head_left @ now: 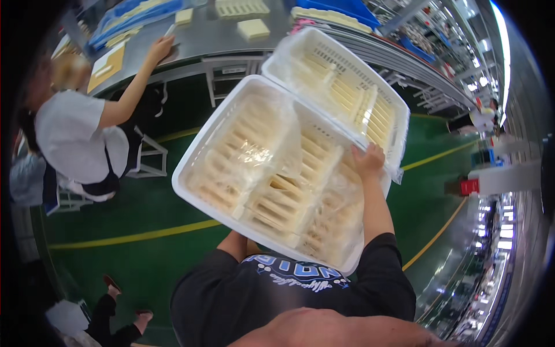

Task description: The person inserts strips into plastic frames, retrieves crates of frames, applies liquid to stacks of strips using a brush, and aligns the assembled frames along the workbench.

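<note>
I carry two white plastic baskets against my chest. The nearer basket (pixel 199 151) is lined with clear plastic bags full of long cream-coloured parts (pixel 289 199). The farther basket (pixel 287 47) overlaps its far rim and holds more of the same parts. My right hand (pixel 369 160) grips where the two baskets meet, fingers curled over the edge. My left forearm (pixel 236 246) runs beneath the nearer basket, which hides the hand. My dark printed T-shirt (pixel 277 289) fills the lower middle.
A person in a white top (pixel 75 139) at the left reaches onto a grey metal workbench (pixel 214 32) holding cream parts and blue trays. The floor is green with yellow lines (pixel 133 237). Someone's legs (pixel 113 312) show at lower left. A red box (pixel 469 186) stands at the right.
</note>
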`<state>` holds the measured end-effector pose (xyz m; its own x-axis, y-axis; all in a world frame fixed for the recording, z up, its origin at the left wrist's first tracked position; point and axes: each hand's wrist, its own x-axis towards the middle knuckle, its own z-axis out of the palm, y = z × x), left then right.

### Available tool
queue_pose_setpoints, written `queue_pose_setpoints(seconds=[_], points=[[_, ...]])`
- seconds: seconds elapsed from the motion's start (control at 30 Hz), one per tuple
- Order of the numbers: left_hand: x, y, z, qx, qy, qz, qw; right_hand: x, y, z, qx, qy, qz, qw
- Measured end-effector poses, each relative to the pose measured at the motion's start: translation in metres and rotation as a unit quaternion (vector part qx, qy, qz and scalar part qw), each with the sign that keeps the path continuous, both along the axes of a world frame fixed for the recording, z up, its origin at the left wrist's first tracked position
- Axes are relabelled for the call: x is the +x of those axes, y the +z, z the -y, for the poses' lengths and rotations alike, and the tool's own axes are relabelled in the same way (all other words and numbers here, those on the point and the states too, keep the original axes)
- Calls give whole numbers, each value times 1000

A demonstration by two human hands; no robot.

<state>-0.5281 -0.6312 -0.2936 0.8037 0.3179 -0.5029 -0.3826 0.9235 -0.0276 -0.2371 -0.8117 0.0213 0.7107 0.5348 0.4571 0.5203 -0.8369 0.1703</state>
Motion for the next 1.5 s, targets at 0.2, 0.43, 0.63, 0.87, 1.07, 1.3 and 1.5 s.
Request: queue_pose_setpoints(seconds=[0.2, 0.43, 0.63, 0.87, 1.07, 1.3, 1.5], points=[[22, 10, -21, 82, -95, -41, 991, 19, -15, 7, 63, 55, 78, 993], [55, 38, -29, 190, -157, -90, 965, 44, -14, 21, 111, 120, 55, 985], [88, 58, 3, 259, -181, -135, 939, 94, -13, 41, 136, 193, 28, 971], [114, 69, 60, 296, -188, -194, 916, 175, -12, 53, 103, 284, 21, 953], [137, 57, 111, 290, -200, -238, 905, 240, -10, 50, 83, 334, 25, 939], [132, 51, 117, 306, -252, -303, 867, 262, -11, 50, 94, 356, 50, 928], [117, 67, 91, 356, -270, -341, 827, 248, -11, 50, 82, 347, 31, 934]])
